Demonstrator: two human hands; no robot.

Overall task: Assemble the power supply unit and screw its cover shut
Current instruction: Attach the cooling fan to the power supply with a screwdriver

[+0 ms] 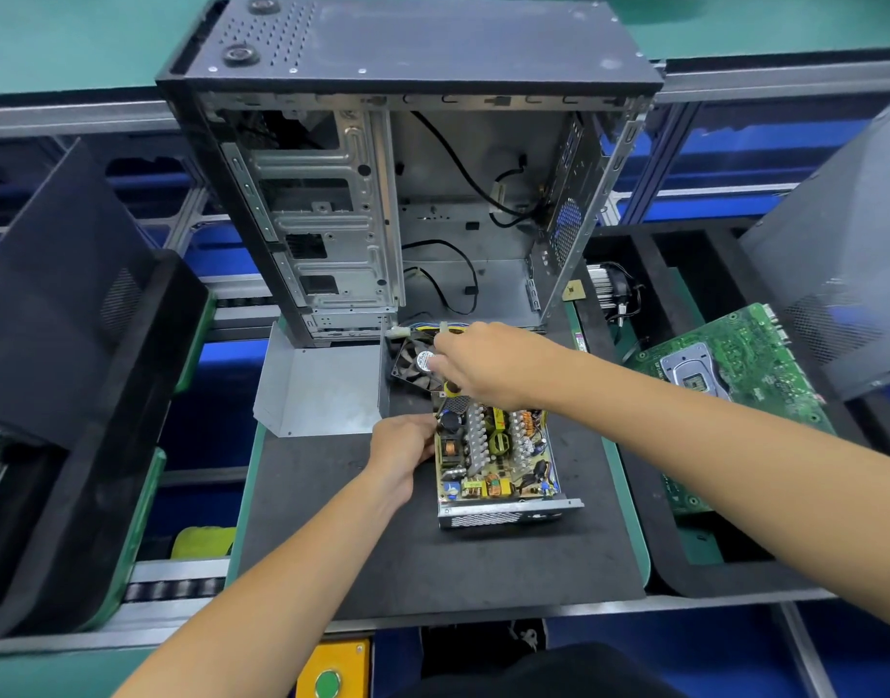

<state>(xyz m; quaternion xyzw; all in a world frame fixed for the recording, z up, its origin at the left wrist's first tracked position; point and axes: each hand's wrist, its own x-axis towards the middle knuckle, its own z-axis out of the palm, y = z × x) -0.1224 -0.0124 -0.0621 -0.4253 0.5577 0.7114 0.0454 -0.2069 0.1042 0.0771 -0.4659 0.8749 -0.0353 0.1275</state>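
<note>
- Head view shows us mid-assembly at a workbench: the open power supply base (498,466), its circuit board bare, sits on the black mat (433,566) just in front of an empty computer case (397,204).
- Our left hand (402,458) grips the base's left wall, fingers curled against the edge, apparently to keep the unit from sliding while the other hand works.
- Our right hand (488,365) reaches over the far end of the board and pinches the fan (417,364), which stands tilted at the unit's far corner; thumb and forefinger close on the fan's hub, the other fingers bent loosely. We judge the fan is being set into place.
- A wire bundle (433,329) runs from behind that hand toward the case.
- The grey metal cover (322,385) lies apart to the left, still off; it likely waits there until the internals are seated. No screws or screwdriver are visible.
- A green motherboard (725,375) rests in the tray to the right.
</note>
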